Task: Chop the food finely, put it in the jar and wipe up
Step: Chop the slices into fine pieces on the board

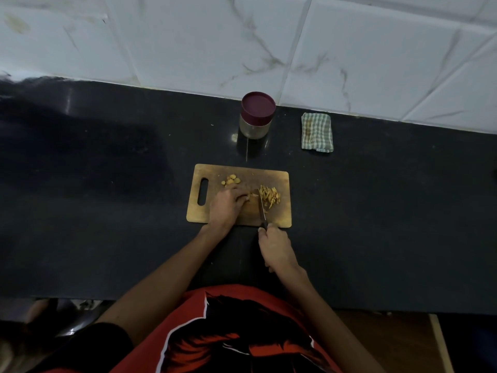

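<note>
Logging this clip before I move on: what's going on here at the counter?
A person is chopping food on a wooden cutting board on the dark counter. The right hand grips a knife, its blade down on the board beside a pile of cut strips. The left hand holds down the piece being cut; a few uncut chunks lie behind it. The jar, lid on, and a folded checked cloth sit untouched further back.

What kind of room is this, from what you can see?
Most likely a home kitchen: a dark stone counter against a tiled wall, with a wooden chopping board, a lidded jar and a checked cloth.
</note>
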